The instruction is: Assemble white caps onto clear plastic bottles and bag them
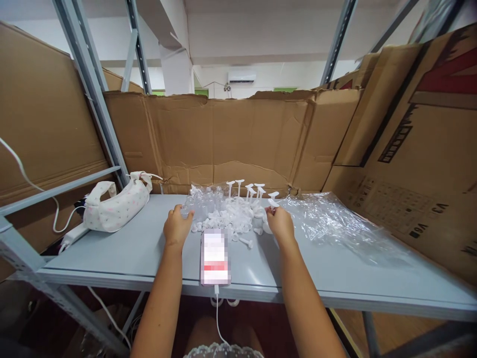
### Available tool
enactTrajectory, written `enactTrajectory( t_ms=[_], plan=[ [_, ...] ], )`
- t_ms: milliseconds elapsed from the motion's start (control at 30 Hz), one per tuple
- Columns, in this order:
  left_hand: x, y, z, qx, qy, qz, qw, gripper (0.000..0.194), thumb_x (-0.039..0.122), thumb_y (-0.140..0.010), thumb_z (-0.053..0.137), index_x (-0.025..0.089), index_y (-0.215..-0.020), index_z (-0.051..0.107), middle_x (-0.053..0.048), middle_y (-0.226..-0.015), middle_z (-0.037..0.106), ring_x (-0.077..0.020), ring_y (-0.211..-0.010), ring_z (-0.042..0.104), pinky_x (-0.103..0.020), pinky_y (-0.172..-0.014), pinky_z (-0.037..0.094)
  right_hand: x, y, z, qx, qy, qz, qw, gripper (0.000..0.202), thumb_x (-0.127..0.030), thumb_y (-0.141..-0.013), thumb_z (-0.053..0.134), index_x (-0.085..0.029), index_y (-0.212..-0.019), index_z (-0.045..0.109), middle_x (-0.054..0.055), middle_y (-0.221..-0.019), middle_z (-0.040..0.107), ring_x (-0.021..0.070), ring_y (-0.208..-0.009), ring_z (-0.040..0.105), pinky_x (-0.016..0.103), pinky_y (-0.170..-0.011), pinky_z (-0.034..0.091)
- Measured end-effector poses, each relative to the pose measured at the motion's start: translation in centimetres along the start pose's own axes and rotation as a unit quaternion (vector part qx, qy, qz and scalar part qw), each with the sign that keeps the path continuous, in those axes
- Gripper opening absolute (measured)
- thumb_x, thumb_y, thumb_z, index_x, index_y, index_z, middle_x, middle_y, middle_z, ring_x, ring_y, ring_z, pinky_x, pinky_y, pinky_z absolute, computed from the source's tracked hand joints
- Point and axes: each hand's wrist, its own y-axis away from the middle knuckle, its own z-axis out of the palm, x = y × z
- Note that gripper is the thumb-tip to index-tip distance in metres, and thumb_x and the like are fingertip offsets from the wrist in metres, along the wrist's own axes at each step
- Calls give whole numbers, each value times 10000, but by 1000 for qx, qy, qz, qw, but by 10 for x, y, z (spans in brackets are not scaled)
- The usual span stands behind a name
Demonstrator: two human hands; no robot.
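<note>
- At centre frame, a person's two bare hands reach into a heap of small white plastic parts (pixel 231 219) on a grey shelf-table (pixel 141 248), walled in by flattened cardboard (pixel 253 134).
- The left hand (pixel 176 227) rests with fingers curled at the left edge of the heap, touching clear little bottles (pixel 203 201); whether it actually grips one cannot be told from here.
- The right hand (pixel 280 223), right of centre, pinches a small white piece between its fingertips at the heap's right edge, beside a sheet of crumpled clear plastic film (pixel 335 219).
- To do this well, it seems wise to take one piece at a time, pinch lightly, and keep the upright stemmed pieces (pixel 246 189) at the back of the heap from toppling.
- A phone (pixel 215 256), its screen blurred out, lies between the forearms with a white cable (pixel 219 318) running off the table's front edge.
- A dotted white pouch (pixel 115 204) sits at left.
- Hard to read: the parts are tiny and pale, so their exact shapes blur together; both palms are turned away; the lower frame cuts off the lap and floor.
</note>
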Motion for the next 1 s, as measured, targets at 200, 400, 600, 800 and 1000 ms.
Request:
enactTrajectory(
  t_ms=[200, 400, 600, 800, 1000],
  plan=[
    [-3, -4, 7, -46, 36, -4, 998, 551, 554, -816, 449, 209, -1245, 467, -134, -1060, 619, -288, -948, 606, -349, -773, 425, 5, -5, 9, 5, -20, -28, 999, 217, -259, -828, 478, -132, -800, 652, 103, -776, 670, 197, -728, 585, 267, -634, 347],
    [-8, -8, 17, -96, 60, 3, 994, 619, 510, -802, 502, 189, -1317, 379, -152, -1063, 624, -300, -958, 605, -359, -785, 417, 9, -11, 22, -3, -84, -20, 996, 251, -248, -797, 519, -110, -948, 665, 123, -872, 685, 227, -831, 620, 295, -750, 414],
    [-11, -11, 25, -88, 147, -10, 985, 610, 438, -772, 593, 204, -1297, 389, -158, -1086, 610, -297, -977, 599, -372, -812, 414, 12, -13, 28, -6, -125, -6, 992, 380, -178, -796, 448, -104, -1141, 591, 109, -875, 694, 215, -843, 642, 313, -800, 444],
    [-10, -11, 24, 19, 202, -4, 979, 501, 401, -762, 611, 200, -1199, 469, -150, -1149, 522, -253, -976, 576, -377, -850, 426, 8, -9, 19, -10, -119, 19, 993, 402, -167, -788, 408, -93, -1142, 584, 93, -787, 693, 216, -796, 637, 297, -753, 444],
    [-8, -50, 5, 180, 326, 13, 928, 393, 371, -746, 628, 215, -1097, 545, -75, -1126, 513, -186, -954, 536, -344, -918, 400, 2, -3, 12, -26, -85, 20, 996, 300, -215, -795, 433, -115, -965, 659, 112, -802, 693, 222, -792, 625, 282, -690, 417]
  ],
)
